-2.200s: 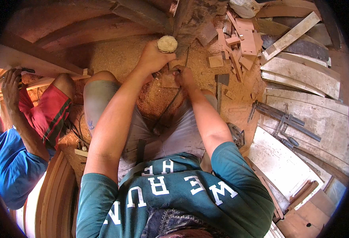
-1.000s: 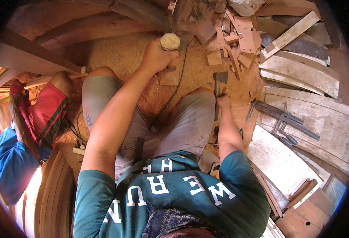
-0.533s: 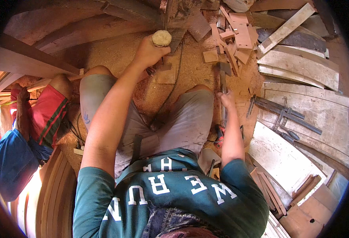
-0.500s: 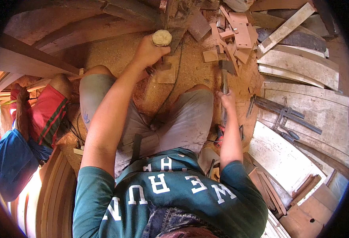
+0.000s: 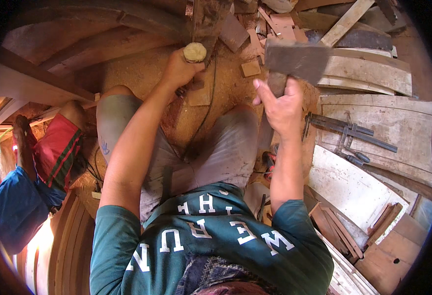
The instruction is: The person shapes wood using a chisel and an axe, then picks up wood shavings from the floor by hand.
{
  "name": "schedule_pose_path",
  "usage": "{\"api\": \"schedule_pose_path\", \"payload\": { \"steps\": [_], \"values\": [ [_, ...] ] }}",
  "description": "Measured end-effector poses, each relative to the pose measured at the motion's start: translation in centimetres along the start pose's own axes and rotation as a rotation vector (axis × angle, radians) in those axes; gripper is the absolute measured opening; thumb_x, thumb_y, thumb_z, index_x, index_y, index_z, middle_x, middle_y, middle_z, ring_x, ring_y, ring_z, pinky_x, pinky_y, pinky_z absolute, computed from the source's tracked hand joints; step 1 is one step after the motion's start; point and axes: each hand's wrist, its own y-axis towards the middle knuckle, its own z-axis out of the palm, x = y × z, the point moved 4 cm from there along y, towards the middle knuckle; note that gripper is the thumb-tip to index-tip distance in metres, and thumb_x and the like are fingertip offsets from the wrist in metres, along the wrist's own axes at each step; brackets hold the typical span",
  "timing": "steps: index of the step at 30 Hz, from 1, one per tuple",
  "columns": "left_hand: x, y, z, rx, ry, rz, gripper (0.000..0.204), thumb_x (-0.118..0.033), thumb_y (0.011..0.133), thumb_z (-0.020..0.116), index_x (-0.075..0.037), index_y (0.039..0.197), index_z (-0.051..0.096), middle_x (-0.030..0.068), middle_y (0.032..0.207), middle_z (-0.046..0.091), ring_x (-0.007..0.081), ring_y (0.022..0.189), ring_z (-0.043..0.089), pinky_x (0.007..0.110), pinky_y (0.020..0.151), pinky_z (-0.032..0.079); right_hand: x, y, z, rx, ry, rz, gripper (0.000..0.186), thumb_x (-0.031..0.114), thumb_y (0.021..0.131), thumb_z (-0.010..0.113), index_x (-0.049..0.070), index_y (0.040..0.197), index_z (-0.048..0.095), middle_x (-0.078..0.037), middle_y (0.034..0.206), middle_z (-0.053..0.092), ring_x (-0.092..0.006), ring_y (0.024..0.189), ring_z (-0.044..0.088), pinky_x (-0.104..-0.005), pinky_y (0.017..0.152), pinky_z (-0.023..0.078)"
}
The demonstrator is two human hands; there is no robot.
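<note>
My left hand (image 5: 181,69) is closed on an upright tool with a pale round top (image 5: 195,52), probably a handle; its lower end is mostly hidden. Beneath it a flat wooden piece (image 5: 199,97) lies on the sawdust-covered floor, beside a dark cord (image 5: 207,120). My right hand (image 5: 279,103) grips the short handle of a hatchet with a broad, dark metal head (image 5: 297,60), lifted off the floor to the right of my left hand and slightly blurred.
A co-worker (image 5: 17,204) in blue and red sits at left beside curved boards (image 5: 63,246). Heavy beams (image 5: 49,83) stand behind. Scrap blocks (image 5: 279,24), stacked planks (image 5: 358,69), bar clamps (image 5: 348,135) and a white board (image 5: 351,189) lie at right.
My right hand left the wood under my left hand, took hold of the hatchet lying at right and raised it up and toward me. My left hand still grips the round-topped tool.
</note>
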Motion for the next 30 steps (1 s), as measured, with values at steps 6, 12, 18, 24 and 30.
{"api": "schedule_pose_path", "payload": {
  "steps": [6, 12, 18, 24, 30],
  "values": [
    [0.9, 0.0, -0.1, 0.004, 0.029, 0.036, 0.036, -0.009, 0.076, 0.081, -0.002, 0.11, 0.072, 0.0097, 0.103, 0.077, 0.018, 0.094, 0.072, 0.035, 0.084, 0.056, 1.6, -0.2, 4.7, -0.066, -0.868, -0.847, 0.014, 0.008, 0.091, 0.069, 0.006, 0.105, 0.072, -0.002, 0.101, 0.073, -0.0163, 0.081, 0.066, -0.0341, 0.064, 0.052],
    [3.4, 0.1, 0.4, -0.021, 0.119, 0.111, 0.041, -0.009, 0.074, 0.083, -0.003, 0.113, 0.072, 0.0107, 0.107, 0.077, 0.0198, 0.098, 0.072, 0.034, 0.087, 0.055, -7.6, 0.2, 7.3, 0.288, -0.738, -0.142, 0.024, 0.012, 0.089, 0.067, -0.001, 0.109, 0.065, -0.03, 0.096, 0.068, -0.0483, 0.097, 0.066, -0.0526, 0.083, 0.054],
    [1.2, 0.5, -1.9, -0.066, 0.055, -0.039, 0.04, -0.009, 0.075, 0.08, -0.001, 0.113, 0.071, 0.0094, 0.105, 0.076, 0.019, 0.099, 0.071, 0.034, 0.089, 0.054, -18.5, 1.0, 1.5, 0.2, -0.858, 0.35, 0.044, 0.021, 0.089, 0.068, 0.002, 0.127, 0.059, -0.029, 0.116, 0.068, -0.0446, 0.112, 0.065, -0.0507, 0.092, 0.052],
    [-0.8, 0.6, -4.2, -0.24, 0.02, -0.072, 0.037, -0.01, 0.078, 0.079, 0.0, 0.113, 0.071, 0.0074, 0.106, 0.076, 0.0173, 0.098, 0.071, 0.033, 0.087, 0.055, -32.3, 3.0, -3.5, 0.312, -1.047, 0.598, 0.049, 0.023, 0.087, 0.069, 0.005, 0.131, 0.058, -0.027, 0.124, 0.067, -0.0413, 0.117, 0.064, -0.0522, 0.097, 0.051],
    [-3.0, -0.8, -8.1, -0.372, 0.059, -0.074, 0.035, -0.009, 0.078, 0.079, 0.001, 0.111, 0.072, 0.0077, 0.105, 0.076, 0.0169, 0.098, 0.071, 0.032, 0.088, 0.055, -26.1, 3.1, 11.2, 0.419, -0.931, -0.127, 0.048, 0.01, 0.084, 0.069, 0.008, 0.131, 0.061, -0.023, 0.142, 0.054, -0.0425, 0.129, 0.053, -0.051, 0.106, 0.046]
  ]
}}
